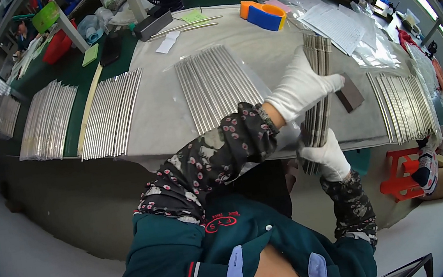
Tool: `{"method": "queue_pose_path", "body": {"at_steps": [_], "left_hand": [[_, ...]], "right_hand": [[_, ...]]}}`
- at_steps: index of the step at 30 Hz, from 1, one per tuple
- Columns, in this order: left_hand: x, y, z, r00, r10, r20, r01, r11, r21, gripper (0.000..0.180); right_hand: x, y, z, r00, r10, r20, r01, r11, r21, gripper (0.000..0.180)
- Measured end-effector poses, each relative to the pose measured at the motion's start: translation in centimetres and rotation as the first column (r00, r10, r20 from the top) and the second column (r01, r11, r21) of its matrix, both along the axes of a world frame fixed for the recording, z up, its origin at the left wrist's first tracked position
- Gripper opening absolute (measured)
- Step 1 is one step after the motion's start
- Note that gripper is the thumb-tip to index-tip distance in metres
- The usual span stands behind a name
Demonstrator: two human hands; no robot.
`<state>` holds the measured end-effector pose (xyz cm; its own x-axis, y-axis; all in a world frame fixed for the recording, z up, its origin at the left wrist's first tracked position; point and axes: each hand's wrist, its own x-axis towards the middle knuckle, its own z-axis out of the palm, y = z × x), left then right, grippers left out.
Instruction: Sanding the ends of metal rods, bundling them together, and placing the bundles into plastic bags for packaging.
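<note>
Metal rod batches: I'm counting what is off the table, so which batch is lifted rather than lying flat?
The bundle of metal rods gripped between the left hand and right hand; the other batches lie in flat rows on the table.

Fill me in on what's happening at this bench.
A person in white gloves holds a bundle of thin metal strips over a grey mat. The left hand grips the bundle near its middle; the right hand holds its lower end. More strips lie in flat rows on the mat: one row under clear film in front, another to the right, and more to the left. A small dark block lies beside the bundle.
</note>
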<state>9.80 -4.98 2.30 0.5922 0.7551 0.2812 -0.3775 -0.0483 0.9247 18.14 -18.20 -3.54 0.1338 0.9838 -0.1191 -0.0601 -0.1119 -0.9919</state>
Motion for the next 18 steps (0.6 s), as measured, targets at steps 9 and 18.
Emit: {"method": "queue_pose_path", "body": {"at_steps": [9,18], "left_hand": [[-14.3,-5.2,-4.8,0.600,0.638,-0.483,0.337,0.346,0.876,0.060],[-14.7,-5.4,-5.3,0.648,0.637,-0.417,0.265,0.324,0.908,0.034]], "right_hand": [[-2.8,-9.5,0.2,0.976,0.017,-0.217,-0.095,0.929,-0.357,0.034],[-3.4,-10.2,-0.4,0.928,0.321,-0.188,-0.371,0.830,-0.417,0.024]]}}
